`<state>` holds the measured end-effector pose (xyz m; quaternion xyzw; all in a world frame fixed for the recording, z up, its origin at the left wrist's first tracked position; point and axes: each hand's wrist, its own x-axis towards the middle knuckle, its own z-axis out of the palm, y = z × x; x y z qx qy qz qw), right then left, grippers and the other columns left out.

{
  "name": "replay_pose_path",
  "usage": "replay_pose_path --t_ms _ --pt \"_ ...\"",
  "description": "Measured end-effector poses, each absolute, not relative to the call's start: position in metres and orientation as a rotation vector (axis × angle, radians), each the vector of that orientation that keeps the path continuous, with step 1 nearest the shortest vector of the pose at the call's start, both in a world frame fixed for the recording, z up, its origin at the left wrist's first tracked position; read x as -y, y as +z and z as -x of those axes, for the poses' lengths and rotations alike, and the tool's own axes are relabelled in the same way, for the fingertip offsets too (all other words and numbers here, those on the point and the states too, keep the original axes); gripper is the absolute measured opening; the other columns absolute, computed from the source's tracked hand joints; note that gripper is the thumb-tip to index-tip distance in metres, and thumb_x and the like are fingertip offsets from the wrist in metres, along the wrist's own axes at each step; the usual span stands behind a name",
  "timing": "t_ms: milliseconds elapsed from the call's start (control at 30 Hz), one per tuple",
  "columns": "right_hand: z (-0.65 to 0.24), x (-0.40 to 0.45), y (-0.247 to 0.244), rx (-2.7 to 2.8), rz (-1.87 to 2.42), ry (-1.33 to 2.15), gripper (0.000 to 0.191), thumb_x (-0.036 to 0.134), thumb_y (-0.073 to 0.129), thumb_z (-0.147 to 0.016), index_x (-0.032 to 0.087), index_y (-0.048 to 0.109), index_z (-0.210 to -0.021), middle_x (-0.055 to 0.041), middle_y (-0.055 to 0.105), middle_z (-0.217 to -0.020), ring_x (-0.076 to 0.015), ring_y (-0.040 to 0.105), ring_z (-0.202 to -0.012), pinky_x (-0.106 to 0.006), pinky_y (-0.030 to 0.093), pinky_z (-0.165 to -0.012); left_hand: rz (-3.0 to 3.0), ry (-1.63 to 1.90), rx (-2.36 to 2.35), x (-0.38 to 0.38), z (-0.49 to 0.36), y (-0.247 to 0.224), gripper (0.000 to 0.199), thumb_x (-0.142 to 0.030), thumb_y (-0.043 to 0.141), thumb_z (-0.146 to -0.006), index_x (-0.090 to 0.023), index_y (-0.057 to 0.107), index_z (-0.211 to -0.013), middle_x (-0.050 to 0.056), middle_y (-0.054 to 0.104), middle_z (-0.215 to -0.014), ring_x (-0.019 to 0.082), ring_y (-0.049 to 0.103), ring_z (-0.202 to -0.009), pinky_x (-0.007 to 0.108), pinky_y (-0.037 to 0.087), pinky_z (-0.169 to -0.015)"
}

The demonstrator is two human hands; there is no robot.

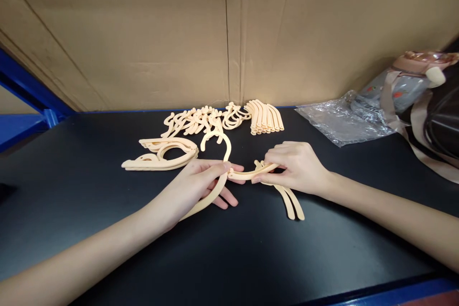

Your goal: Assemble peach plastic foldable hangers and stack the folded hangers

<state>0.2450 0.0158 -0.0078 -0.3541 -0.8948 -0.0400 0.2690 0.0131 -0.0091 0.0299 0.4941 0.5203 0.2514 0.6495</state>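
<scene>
My left hand [197, 179] pinches a cream plastic hanger hook [226, 146] between thumb and fingers, its other fingers spread below. A curved hanger arm [211, 197] runs down from the hook, passing behind that hand. A second curved hanger arm [247, 176] is gripped near its right end by my right hand [296, 165]. Its left end meets the hook piece at my left thumb; whether they are joined, I cannot tell. Under and beside my right hand lie loose curved pieces [292, 203], partly hidden by it.
Folded hangers [158, 160] lie left of my hands on the black table [229, 263]. Behind are a heap of hook pieces [193, 119] and a neat stack of arms [265, 117]. Clear plastic bag [340, 122] and strapped bottle [405, 86] sit right. Cardboard [143, 33] stands behind.
</scene>
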Motion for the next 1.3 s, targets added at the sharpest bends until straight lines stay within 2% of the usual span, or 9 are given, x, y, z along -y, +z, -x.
replay_pose_path --t_ms 367,833,900,1000,1067,1300 --pt "-0.2441 -0.0156 -0.0091 2.393 1.003 -0.299 0.054 0.065 0.055 -0.087 0.017 0.058 -0.061 0.0033 0.05 -0.053 -0.0106 0.044 -0.05 -0.025 0.031 -0.056 -1.147 0.529 -1.142 0.0066 -0.009 0.0328 0.03 -0.03 0.054 -0.094 -0.015 0.072 -0.111 0.007 0.074 -0.069 0.016 0.07 -0.061 0.019 0.058 -0.055" --pt "-0.2431 -0.0146 -0.0082 2.395 0.973 -0.438 0.051 0.06 0.055 -0.089 0.017 0.058 -0.061 0.0025 0.051 -0.054 -0.0116 0.043 -0.051 -0.027 0.031 -0.056 -1.132 0.522 -1.1 0.0048 -0.0055 0.028 0.03 -0.032 0.055 -0.094 -0.014 0.071 -0.113 0.006 0.072 -0.065 0.015 0.068 -0.06 0.019 0.058 -0.056" --pt "-0.2425 -0.014 -0.0073 2.383 0.964 -0.485 0.05 0.059 0.055 -0.089 0.017 0.058 -0.061 0.0021 0.051 -0.054 -0.012 0.043 -0.052 -0.027 0.03 -0.056 -1.131 0.525 -1.091 0.0048 -0.0052 0.028 0.029 -0.032 0.055 -0.095 -0.016 0.07 -0.114 0.006 0.074 -0.073 0.014 0.069 -0.061 0.019 0.059 -0.056" --pt "-0.2416 -0.0133 -0.0059 2.368 0.954 -0.56 0.049 0.055 0.055 -0.091 0.017 0.059 -0.061 0.0017 0.05 -0.054 -0.0123 0.042 -0.053 -0.027 0.03 -0.056 -1.134 0.521 -1.06 0.0049 -0.0039 0.0278 0.027 -0.033 0.055 -0.095 -0.021 0.068 -0.116 0.006 0.074 -0.102 0.013 0.07 -0.066 0.019 0.059 -0.056" --pt "-0.2414 -0.0128 -0.0052 2.366 0.934 -0.585 0.047 0.054 0.056 -0.091 0.017 0.058 -0.061 0.0019 0.049 -0.054 -0.0122 0.041 -0.053 -0.027 0.03 -0.056 -1.141 0.503 -1.045 0.005 -0.0031 0.0274 0.027 -0.034 0.055 -0.095 -0.021 0.067 -0.116 0.006 0.072 -0.111 0.013 0.07 -0.068 0.019 0.06 -0.056" --pt "-0.2426 -0.0115 -0.0045 2.348 0.818 -0.618 0.048 0.053 0.057 -0.091 0.017 0.057 -0.06 0.0029 0.048 -0.053 -0.011 0.039 -0.052 -0.027 0.029 -0.055 -1.152 0.512 -1.027 0.0063 -0.0047 0.0271 0.025 -0.031 0.055 -0.096 -0.016 0.069 -0.109 0.007 0.073 -0.102 0.012 0.069 -0.07 0.018 0.059 -0.057"
